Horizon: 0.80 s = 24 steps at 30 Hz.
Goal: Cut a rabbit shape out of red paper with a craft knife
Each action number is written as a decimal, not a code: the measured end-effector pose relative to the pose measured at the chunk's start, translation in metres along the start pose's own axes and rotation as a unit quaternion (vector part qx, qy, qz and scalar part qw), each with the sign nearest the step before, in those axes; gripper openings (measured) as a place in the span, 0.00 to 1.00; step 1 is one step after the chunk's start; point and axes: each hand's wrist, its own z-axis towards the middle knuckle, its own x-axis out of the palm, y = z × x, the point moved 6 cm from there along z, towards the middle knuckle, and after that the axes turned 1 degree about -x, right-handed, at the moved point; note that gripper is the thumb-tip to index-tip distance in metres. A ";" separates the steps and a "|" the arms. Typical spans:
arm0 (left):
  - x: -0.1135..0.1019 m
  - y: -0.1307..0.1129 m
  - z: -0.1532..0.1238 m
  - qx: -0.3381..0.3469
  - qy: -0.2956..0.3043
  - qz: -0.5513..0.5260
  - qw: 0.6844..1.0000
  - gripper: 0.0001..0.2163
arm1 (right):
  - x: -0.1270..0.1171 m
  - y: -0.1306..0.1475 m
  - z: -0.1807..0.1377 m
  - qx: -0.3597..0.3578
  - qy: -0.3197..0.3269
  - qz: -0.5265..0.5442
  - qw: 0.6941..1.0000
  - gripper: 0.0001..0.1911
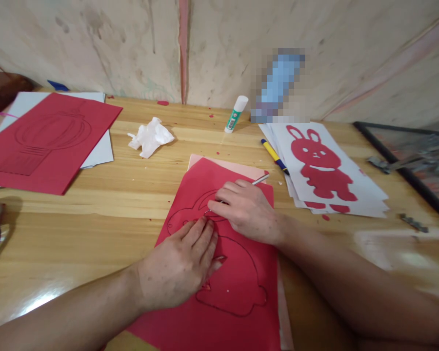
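Note:
A sheet of red paper (241, 287) with a rabbit outline drawn in black lies in front of me, on top of a pale pink sheet (229, 165). My left hand (185, 261) presses on it, fingers stretched out and close together over the drawing. My right hand (243, 209) grips a slim craft knife (260, 179). Its silver handle sticks out behind the fingers, and the thin tip touches the paper just beyond my left fingertips, near the ears. Small cut openings show in the red paper beside my left thumb.
Left lies a red stack (51, 146) with a lantern drawing. Crumpled tissue (151, 137) and a glue stick (236, 114) are near the wall. At right are a blue-yellow pen (275, 157), white sheets with a red rabbit cutout (316, 156), and a black-framed panel (413, 165).

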 end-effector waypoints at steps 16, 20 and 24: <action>0.000 0.001 0.002 -0.009 0.000 -0.019 1.000 0.17 | -0.001 0.004 0.002 -0.025 -0.020 -0.016 0.999 0.14; 0.001 0.001 0.003 -0.006 0.005 -0.015 1.000 0.17 | 0.000 0.005 0.002 -0.036 -0.030 -0.013 0.999 0.14; 0.000 0.001 0.003 -0.005 -0.002 -0.009 1.000 0.17 | 0.002 0.003 0.002 -0.038 -0.027 -0.005 0.999 0.14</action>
